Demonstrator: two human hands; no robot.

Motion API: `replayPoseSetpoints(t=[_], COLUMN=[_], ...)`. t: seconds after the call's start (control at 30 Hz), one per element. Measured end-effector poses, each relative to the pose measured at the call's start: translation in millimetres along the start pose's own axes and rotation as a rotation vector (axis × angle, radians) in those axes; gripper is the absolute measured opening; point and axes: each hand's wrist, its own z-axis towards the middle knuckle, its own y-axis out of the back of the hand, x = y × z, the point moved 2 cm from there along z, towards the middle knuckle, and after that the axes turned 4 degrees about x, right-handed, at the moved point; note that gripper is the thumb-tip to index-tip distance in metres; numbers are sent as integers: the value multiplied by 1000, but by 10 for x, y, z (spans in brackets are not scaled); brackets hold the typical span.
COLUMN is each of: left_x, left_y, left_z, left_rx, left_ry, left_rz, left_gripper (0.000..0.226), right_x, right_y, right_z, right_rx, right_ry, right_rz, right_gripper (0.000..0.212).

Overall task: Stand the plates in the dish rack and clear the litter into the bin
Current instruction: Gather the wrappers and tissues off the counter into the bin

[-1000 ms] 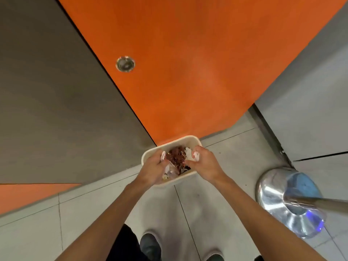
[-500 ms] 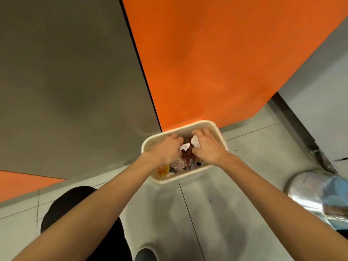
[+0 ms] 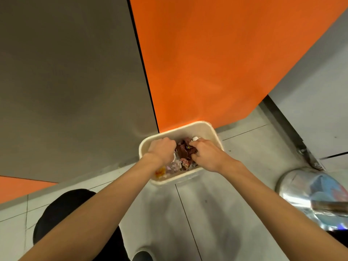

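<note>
A cream rectangular bin (image 3: 211, 129) stands on the tiled floor against the wall, filled with litter (image 3: 185, 157): brown snack wrappers, clear plastic and white tissue. Both my hands reach down into it. My left hand (image 3: 162, 149) is at the bin's left side, its fingers curled down among the litter with a bit of white paper showing under it. My right hand (image 3: 205, 153) is at the right side and grips the brown wrappers, with a white scrap (image 3: 195, 138) by its fingertips. No plates or dish rack are in view.
A shiny steel bin (image 3: 293, 187) with a blue liner stands on the floor at the right. Orange (image 3: 216, 63) and grey (image 3: 66, 72) wall panels rise right behind the cream bin. My dark-clad knee (image 3: 62, 210) and a shoe (image 3: 143, 256) are at the bottom.
My view has come closer to the bin. Both hands have gone deeper into it, from holding white scraps above the litter to curling down among the wrappers.
</note>
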Motion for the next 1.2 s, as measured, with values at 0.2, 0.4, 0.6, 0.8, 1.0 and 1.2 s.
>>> replayPoseSetpoints(t=[0.2,0.4,0.6,0.8,1.0,1.2], left_x=[16,111,208,324,340,512], left_y=[238,232,213,284,347,479], left_z=[-82,-309,-377,-397,-453,-487], left_rx=[-156,-163,-141,-183,49,28], left_ry=[-72,-56,-65,81,46,67], left_rz=[-94,-80,-377,-771,-679,-578], left_gripper=[35,58,44,24,8,26], right_x=[5,31,306,523,639,696], right_y=[61,-21,-152,-287,-354,-556], right_z=[12,-20,-60,26,154,405], right_rx=[-90,-174,-223,-122,-167,-81], right_ry=[38,68,242,136,77,15], right_rz=[18,37,163,270,-3,-342], right_gripper=[42,37,45,76,10,19])
